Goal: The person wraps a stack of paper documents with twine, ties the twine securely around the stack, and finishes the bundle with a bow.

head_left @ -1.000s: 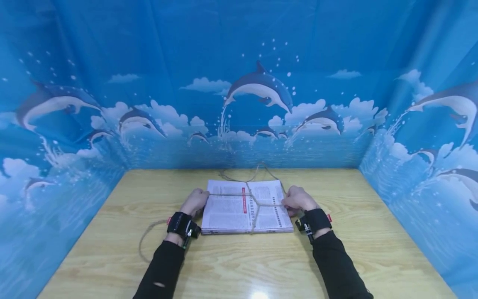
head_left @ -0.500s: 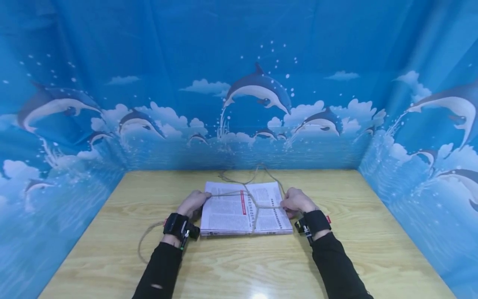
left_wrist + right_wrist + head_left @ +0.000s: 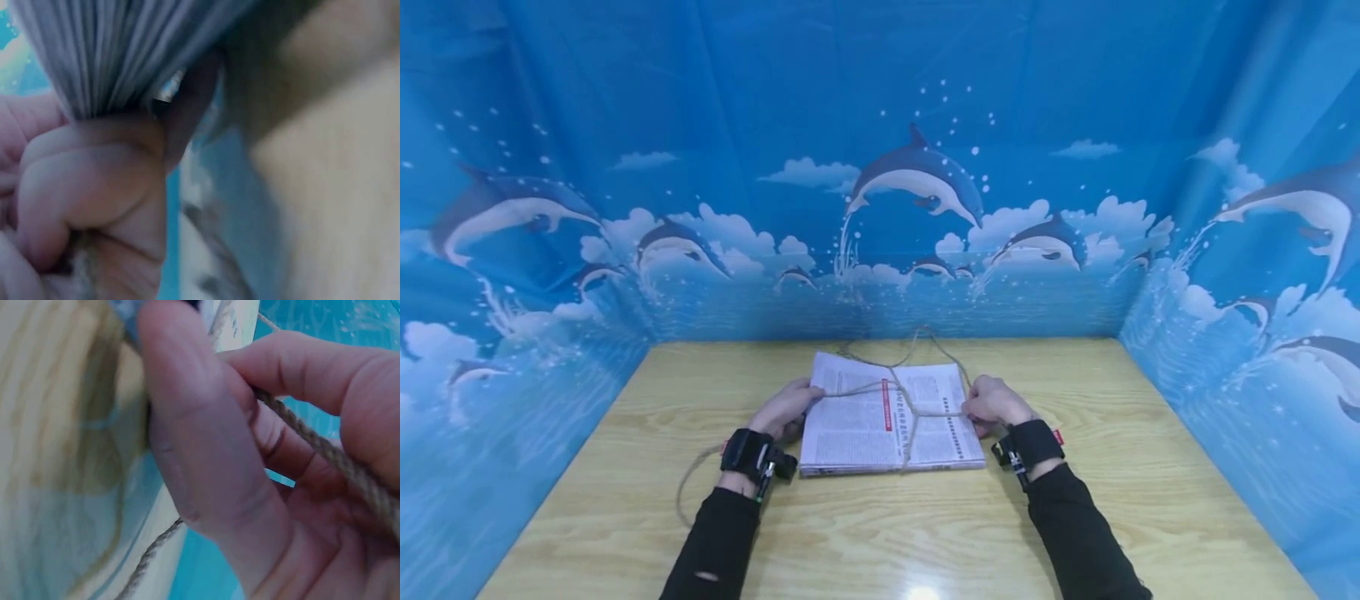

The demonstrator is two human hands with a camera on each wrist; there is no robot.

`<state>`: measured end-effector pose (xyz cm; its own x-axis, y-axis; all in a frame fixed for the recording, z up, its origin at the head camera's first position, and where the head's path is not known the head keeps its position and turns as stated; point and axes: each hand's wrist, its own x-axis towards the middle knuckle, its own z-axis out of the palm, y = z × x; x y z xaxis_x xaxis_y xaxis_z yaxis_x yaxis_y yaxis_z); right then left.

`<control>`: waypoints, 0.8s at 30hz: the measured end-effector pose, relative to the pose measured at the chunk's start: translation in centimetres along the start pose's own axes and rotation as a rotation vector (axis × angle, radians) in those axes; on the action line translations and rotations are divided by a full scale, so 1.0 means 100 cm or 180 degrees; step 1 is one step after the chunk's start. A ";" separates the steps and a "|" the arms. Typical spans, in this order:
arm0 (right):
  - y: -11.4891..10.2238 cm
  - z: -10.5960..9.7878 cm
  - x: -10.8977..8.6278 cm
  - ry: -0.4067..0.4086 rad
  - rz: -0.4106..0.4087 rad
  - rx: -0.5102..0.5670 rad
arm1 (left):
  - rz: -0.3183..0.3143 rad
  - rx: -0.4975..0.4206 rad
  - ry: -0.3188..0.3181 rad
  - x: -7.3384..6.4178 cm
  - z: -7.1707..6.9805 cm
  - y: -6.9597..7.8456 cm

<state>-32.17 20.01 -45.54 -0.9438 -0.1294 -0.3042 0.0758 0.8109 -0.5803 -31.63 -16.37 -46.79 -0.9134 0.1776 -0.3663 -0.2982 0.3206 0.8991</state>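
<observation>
A stack of newspapers [image 3: 853,433] lies in the middle of the table, its left side tipped up. Jute twine [image 3: 914,425] crosses over its top. At the stack's left edge is my left hand [image 3: 786,410]; in the left wrist view its fingers [image 3: 94,172] are curled against the bunched page edges [image 3: 119,56], and a bit of twine [image 3: 84,265] shows within the palm. On the right edge, my right hand [image 3: 997,402] pinches the twine [image 3: 325,447] between thumb and fingers, and the cord runs back across the palm.
Beyond the stack, a loose loop of twine [image 3: 925,332] lies near the table's back edge. Another length of twine [image 3: 683,479] curves on the wooden table [image 3: 880,533] beside the left wrist. Blue dolphin-print curtains [image 3: 745,150] surround the table on three sides.
The stack's left side has risen and its far left corner tilts up. My left hand has shifted slightly left, and the twine by it now slants. The right hand stays nearly still.
</observation>
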 end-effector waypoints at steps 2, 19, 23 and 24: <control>0.002 0.000 0.000 -0.0020 -0.0033 0.0036 | 0.0024 -0.0173 -0.0175 -0.001 -0.004 -0.005; 0.018 -0.007 0.008 -0.0227 -0.0424 0.1370 | 0.0936 -0.0858 -0.0097 -0.003 -0.018 -0.009; 0.017 -0.013 0.005 0.0033 -0.0852 0.1690 | 0.1317 -0.0596 0.0129 -0.009 -0.019 -0.001; 0.017 -0.015 0.003 0.0154 -0.0989 0.1679 | 0.1440 -0.0511 0.0190 -0.012 -0.019 0.001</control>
<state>-32.82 22.18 -45.46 -0.9599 -0.2785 -0.0335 -0.0677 0.3460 -0.9358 -31.14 -18.34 -45.77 -0.9742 0.2110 0.0801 0.0978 0.0750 0.9924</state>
